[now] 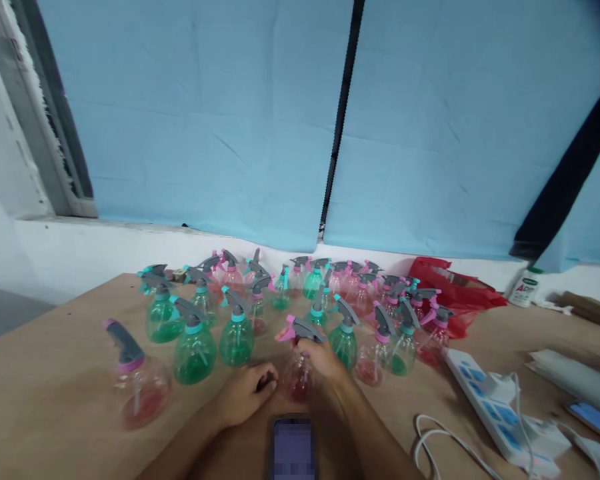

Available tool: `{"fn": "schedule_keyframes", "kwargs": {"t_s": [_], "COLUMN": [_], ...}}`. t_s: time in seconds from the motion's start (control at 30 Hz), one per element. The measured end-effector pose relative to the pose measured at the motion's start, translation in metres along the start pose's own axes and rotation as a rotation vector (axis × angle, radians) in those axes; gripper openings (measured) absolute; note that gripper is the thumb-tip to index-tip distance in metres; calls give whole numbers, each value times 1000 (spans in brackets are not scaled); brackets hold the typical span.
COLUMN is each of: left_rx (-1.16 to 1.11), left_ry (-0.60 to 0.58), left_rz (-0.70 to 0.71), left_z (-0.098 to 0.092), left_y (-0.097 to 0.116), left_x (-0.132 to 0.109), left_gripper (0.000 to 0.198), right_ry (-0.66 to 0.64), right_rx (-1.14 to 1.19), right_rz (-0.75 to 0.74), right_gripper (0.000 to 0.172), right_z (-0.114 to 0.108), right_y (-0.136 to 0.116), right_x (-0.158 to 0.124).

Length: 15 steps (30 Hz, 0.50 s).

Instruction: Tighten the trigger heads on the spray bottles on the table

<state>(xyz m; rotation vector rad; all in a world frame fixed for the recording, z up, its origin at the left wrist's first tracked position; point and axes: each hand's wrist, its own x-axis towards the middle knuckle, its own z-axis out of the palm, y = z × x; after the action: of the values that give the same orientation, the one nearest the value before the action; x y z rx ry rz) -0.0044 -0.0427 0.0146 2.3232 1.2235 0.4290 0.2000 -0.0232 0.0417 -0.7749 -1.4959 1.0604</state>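
one spray bottle was gripped upright by your right hand, presumably for steadiness; your left hand lay curled.

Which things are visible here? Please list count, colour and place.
Spray bottles: over twenty, overlapping; green or red, grey heads; table
Table: one, light brown, foreground
Bag: one, red, back right
Capped bottle: one, white, back right
Power strip: one, white and blue, front right
Plugs: at least two, white, on power strip
Cable: white, front right, count unclear
Phones: two, dark; front centre, right edge
Pale item: one, unclear, whitish, right edge
Sheets: at least two, blue, behind table
Wall: one, white, behind table
Window frame: one, grey, left
Left hand: one, bare, curled, front centre
Right hand: one, bare, gripping red spray bottle
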Motion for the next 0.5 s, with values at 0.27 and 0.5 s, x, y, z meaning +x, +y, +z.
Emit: {"fn": "schedule_keyframes", "kwargs": {"t_s": [0.27,0.5], "left_rx": [-12,-3], "left_ry": [23,98], "left_rz": [12,-61], "left_z": [0,0], "left_y": [-1,-5], "left_x": [-2,3], "left_gripper": [20,15], "right_ry": [91,210], "right_rx": [16,130], "right_rz": [-4,-68], "right_gripper": [16,15], "right_z": [2,20], "right_y": [6,3], "right_x": [-3,5]}}
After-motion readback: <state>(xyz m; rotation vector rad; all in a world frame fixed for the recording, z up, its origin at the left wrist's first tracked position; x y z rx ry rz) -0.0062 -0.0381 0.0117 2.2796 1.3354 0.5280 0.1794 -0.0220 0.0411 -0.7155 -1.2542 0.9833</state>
